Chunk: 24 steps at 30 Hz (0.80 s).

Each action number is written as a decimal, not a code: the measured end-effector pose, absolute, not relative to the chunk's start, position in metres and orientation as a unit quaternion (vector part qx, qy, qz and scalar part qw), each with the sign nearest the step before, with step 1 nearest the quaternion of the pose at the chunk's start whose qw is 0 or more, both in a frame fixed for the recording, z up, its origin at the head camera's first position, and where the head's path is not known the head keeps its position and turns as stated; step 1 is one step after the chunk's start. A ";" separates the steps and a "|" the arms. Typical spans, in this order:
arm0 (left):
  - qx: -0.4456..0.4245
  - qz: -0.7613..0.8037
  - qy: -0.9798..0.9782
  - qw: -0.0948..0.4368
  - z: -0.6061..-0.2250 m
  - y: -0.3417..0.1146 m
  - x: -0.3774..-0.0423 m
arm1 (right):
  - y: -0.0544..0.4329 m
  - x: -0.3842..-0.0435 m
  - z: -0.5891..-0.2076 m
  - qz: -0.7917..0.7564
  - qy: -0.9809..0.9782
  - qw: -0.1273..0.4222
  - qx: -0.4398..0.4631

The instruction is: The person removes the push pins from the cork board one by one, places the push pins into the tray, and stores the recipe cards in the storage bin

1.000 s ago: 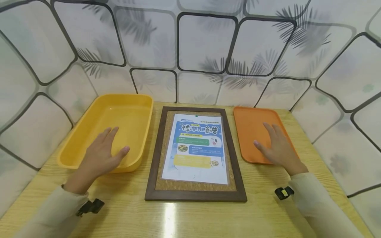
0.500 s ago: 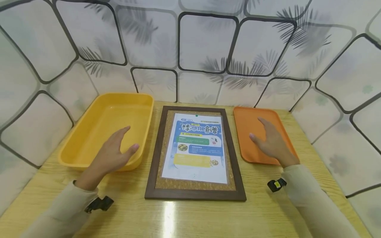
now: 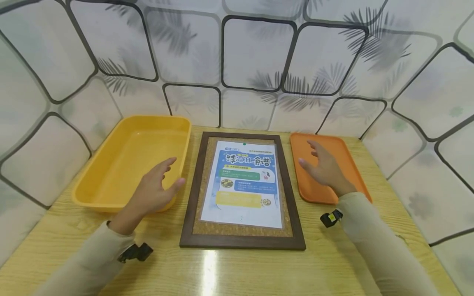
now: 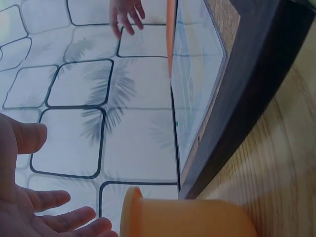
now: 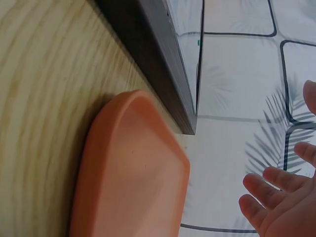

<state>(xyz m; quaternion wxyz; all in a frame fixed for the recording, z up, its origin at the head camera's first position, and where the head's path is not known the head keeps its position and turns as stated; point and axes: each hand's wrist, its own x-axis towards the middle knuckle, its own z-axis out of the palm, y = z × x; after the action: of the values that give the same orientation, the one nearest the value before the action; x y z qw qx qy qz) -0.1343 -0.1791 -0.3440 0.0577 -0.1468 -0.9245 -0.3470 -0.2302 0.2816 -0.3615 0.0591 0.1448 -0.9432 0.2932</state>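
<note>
In the head view my left hand point(image 3: 153, 191) hovers over the near right corner of a yellow plastic tub point(image 3: 129, 164), thumb apart from the fingers and nothing held. My right hand point(image 3: 326, 166) is above an orange tray point(image 3: 348, 160), its fingers relaxed and holding nothing. Between the two hands lies a dark-framed cork board point(image 3: 244, 242). A printed sheet point(image 3: 252, 218) with a blue design and Chinese lettering is fixed to it by a green pin at the top. Both wrist views show spread fingers, clear of the tub point(image 4: 197, 217) and the tray point(image 5: 138, 173).
All of this stands on a light wood table point(image 3: 237, 271). A patterned fabric wall point(image 3: 255, 57) encloses the back and both sides. A small black device is strapped on each wrist, over the pale sleeves point(image 3: 374, 234).
Both hands have moved inward, toward the cork board: the left one to the right, the right one to the left. Tub, board and tray have stayed in place.
</note>
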 end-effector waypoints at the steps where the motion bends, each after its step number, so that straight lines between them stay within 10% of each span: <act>1: -0.149 -0.353 -0.922 0.056 -0.345 -0.178 -0.135 | 0.280 -0.232 -0.361 0.293 -0.944 0.054 0.143; 24: -0.144 -0.420 -0.896 -0.012 -0.353 -0.152 -0.142 | 0.247 -0.262 -0.364 0.329 -0.934 0.010 0.137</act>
<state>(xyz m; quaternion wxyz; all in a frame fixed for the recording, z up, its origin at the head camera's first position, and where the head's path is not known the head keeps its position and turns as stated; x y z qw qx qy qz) -0.1421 -0.1521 -0.3532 -0.0123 -0.1444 -0.8960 -0.4198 -0.2623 0.2475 -0.3639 0.0096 0.1368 -0.9343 0.3289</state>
